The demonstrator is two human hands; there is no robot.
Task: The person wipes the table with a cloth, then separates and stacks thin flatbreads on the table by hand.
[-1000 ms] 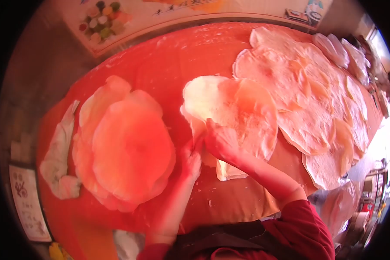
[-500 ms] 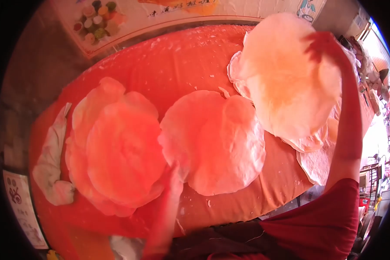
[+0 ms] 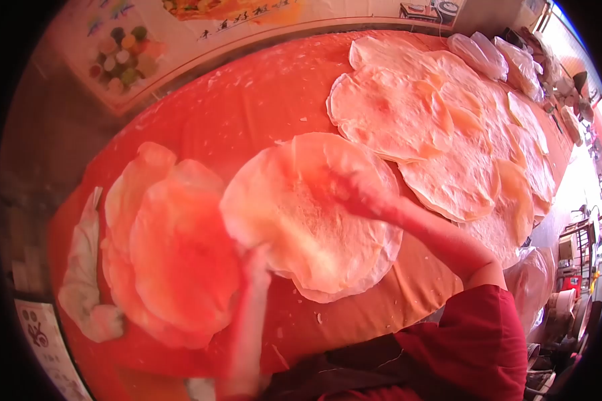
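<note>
Thin round sheets of flatbread or dough lie on a red-covered table. My right hand (image 3: 358, 190) rests on the middle sheet (image 3: 308, 234), its fingers stretched out flat and somewhat blurred. Under that sheet, the edge of another shows at the lower right. My left hand (image 3: 253, 257) is at the lower left edge of the middle sheet, between it and the left pile (image 3: 180, 260); its fingers are smeared and partly hidden, so their grip does not show. Several overlapping sheets (image 3: 441, 127) are spread across the upper right of the table.
A crumpled whitish cloth (image 3: 83, 274) lies along the left edge of the red tabletop (image 3: 207, 100). Plastic bags (image 3: 478, 57) sit at the far right end. Behind the table runs a printed wall poster (image 3: 180, 47). Another plastic bag (image 3: 532, 281) hangs beyond the near right edge.
My right hand has come from the upper right to the middle. The large sheet raised there is gone from that spot, and the middle now shows two layers. My view has shifted slightly.
</note>
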